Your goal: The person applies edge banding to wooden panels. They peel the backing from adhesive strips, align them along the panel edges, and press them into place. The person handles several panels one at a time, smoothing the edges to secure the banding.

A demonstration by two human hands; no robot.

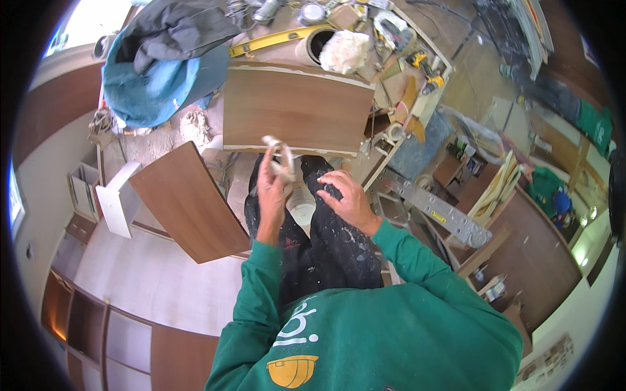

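A flat brown wooden panel [297, 107] blocks the way just ahead of the hands; a leaning brown board [189, 202] crowds the left; open floor [150, 280] lies lower left.

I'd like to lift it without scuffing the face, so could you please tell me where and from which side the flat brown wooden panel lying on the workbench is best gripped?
Judging by its pose, grip the flat brown wooden panel by its near long edge, coming from the person's side. That edge seems to overhang the cluttered workbench just beyond the left hand, so fingers could probably curl under it, while tools crowd the far edge.
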